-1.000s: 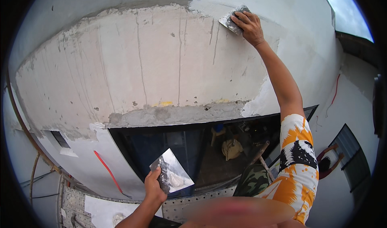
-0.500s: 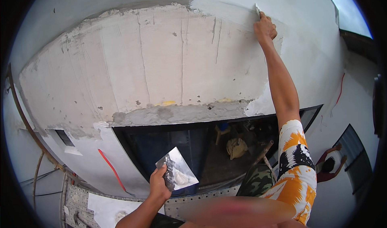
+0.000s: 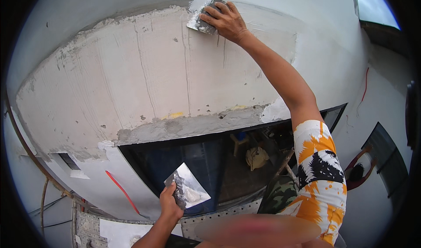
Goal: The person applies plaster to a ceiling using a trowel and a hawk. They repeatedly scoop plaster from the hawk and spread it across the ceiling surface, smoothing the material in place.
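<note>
My right hand (image 3: 229, 24) reaches high up the wall (image 3: 166, 72). Its fingers press a wide putty knife (image 3: 205, 16), grey-handled and smeared with white putty, against the upper edge of the bare, streaked patch. Fresh pale putty (image 3: 272, 24) covers the wall to the right of that blade. Low in front of me, my left hand (image 3: 170, 204) grips a second wide putty knife (image 3: 198, 187) by its dark part. A lump of white putty (image 3: 191, 195) sits on its shiny metal face.
Below the patch lies a dark-framed window opening (image 3: 175, 149), with a sack (image 3: 256, 158) inside. A perforated scaffold platform (image 3: 90, 226) runs under me. A red tube (image 3: 120, 187) sticks out of the wall at left. Another person (image 3: 357, 173) works by a window at right.
My right hand has swept left along the top of the patch, and its blade now lies flatter on the wall. The left hand keeps its putty knife in nearly the same place.
</note>
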`<move>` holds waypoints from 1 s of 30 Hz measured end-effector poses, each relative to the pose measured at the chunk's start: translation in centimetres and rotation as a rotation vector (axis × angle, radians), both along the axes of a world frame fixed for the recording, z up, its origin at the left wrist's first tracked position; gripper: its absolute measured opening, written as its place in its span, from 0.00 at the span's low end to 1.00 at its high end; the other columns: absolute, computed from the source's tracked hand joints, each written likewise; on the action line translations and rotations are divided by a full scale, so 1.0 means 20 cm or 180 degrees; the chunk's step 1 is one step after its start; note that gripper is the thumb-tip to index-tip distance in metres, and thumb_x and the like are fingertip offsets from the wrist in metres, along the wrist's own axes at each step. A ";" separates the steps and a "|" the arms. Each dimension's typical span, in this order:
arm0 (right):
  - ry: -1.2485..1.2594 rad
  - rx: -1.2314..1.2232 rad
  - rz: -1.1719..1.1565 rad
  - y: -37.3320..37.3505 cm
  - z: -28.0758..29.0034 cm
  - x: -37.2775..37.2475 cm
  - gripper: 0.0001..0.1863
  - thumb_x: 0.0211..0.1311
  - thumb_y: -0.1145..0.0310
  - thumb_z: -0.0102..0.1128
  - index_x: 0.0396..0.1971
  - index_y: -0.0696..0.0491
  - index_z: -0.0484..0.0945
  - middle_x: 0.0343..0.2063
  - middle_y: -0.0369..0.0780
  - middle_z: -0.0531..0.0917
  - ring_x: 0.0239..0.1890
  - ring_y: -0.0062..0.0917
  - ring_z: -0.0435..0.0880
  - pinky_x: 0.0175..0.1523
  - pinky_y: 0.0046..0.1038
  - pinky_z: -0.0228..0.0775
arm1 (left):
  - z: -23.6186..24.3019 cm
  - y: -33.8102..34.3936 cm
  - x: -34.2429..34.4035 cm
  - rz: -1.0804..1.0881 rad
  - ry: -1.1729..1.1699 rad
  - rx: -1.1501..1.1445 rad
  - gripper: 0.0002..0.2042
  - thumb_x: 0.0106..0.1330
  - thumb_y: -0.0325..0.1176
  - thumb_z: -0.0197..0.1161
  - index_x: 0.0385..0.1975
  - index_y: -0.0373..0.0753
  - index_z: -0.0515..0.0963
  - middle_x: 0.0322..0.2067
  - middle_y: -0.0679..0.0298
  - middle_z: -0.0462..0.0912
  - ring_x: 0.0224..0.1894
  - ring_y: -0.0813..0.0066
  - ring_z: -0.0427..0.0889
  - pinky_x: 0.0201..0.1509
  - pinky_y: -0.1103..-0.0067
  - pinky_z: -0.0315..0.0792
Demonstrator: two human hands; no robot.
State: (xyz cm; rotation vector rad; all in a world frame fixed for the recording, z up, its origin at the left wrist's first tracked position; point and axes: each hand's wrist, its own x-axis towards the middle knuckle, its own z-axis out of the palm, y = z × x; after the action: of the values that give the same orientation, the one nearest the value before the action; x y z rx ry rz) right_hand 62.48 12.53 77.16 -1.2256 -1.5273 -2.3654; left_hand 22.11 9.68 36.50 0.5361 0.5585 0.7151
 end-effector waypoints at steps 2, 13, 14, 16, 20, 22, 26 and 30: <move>0.0018 -0.0009 -0.0301 -0.20 0.01 0.23 0.25 0.61 0.70 0.64 0.56 0.27 0.79 0.58 0.24 0.78 0.61 0.27 0.74 0.71 0.45 0.62 | -0.02 0.01 0.01 0.0025 0.0046 0.0032 0.10 0.72 0.31 0.56 0.47 0.34 0.77 0.42 0.59 0.84 0.43 0.64 0.86 0.54 0.65 0.79; 0.1381 0.0807 -0.0940 -1.19 -0.32 1.20 0.36 0.58 0.80 0.58 0.64 0.28 0.74 0.64 0.27 0.76 0.63 0.35 0.73 0.69 0.47 0.63 | -0.11 0.01 0.10 0.0100 0.0120 -0.0032 0.10 0.71 0.30 0.57 0.49 0.36 0.77 0.43 0.60 0.84 0.44 0.63 0.85 0.56 0.65 0.78; 0.1484 0.0908 -0.1294 -1.23 -0.34 1.21 0.33 0.58 0.78 0.58 0.63 0.32 0.75 0.63 0.29 0.78 0.61 0.36 0.76 0.67 0.40 0.68 | -0.12 0.02 0.11 0.0125 0.0109 -0.0042 0.10 0.71 0.30 0.57 0.49 0.36 0.76 0.44 0.60 0.84 0.45 0.63 0.85 0.56 0.65 0.78; 0.1589 0.1108 -0.0713 -1.24 -0.32 1.22 0.32 0.59 0.78 0.58 0.63 0.35 0.75 0.62 0.30 0.78 0.59 0.36 0.77 0.66 0.38 0.70 | -0.14 0.03 0.13 0.0170 0.0095 -0.0039 0.11 0.71 0.30 0.56 0.50 0.37 0.76 0.45 0.60 0.83 0.46 0.63 0.85 0.57 0.64 0.78; 0.1181 0.1434 -0.0338 -1.13 -0.14 1.20 0.27 0.61 0.78 0.54 0.61 0.43 0.75 0.60 0.33 0.79 0.56 0.36 0.80 0.56 0.36 0.79 | -0.17 0.04 0.14 0.0170 0.0146 -0.0019 0.12 0.72 0.31 0.55 0.52 0.36 0.75 0.46 0.59 0.83 0.48 0.61 0.84 0.59 0.63 0.76; 0.1003 0.1330 -0.0474 -1.08 -0.15 1.15 0.27 0.61 0.78 0.53 0.61 0.44 0.74 0.59 0.34 0.79 0.55 0.36 0.81 0.54 0.37 0.81 | -0.18 0.04 0.14 0.0152 0.0166 -0.0040 0.12 0.72 0.31 0.54 0.52 0.36 0.75 0.47 0.59 0.83 0.49 0.60 0.84 0.60 0.63 0.76; 0.1733 0.0783 -0.1042 -1.09 -0.34 1.03 0.27 0.61 0.74 0.54 0.63 0.45 0.72 0.59 0.36 0.79 0.54 0.39 0.81 0.56 0.40 0.79 | -0.17 0.03 0.14 0.0108 0.0158 -0.0114 0.13 0.72 0.31 0.54 0.53 0.36 0.74 0.48 0.58 0.82 0.51 0.59 0.83 0.61 0.62 0.76; 0.3056 0.1553 -0.0807 -1.20 -0.27 0.99 0.29 0.64 0.69 0.52 0.67 0.43 0.69 0.60 0.40 0.78 0.55 0.46 0.81 0.61 0.42 0.74 | -0.17 0.03 0.13 0.0033 0.0184 -0.0179 0.12 0.72 0.31 0.54 0.52 0.35 0.75 0.47 0.58 0.83 0.50 0.60 0.84 0.60 0.62 0.76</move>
State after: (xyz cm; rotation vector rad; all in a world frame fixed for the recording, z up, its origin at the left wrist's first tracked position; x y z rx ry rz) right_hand 82.19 -11.43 71.81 -2.0137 -0.4896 -1.6079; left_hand 24.71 10.35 33.16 0.5031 0.6340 0.6934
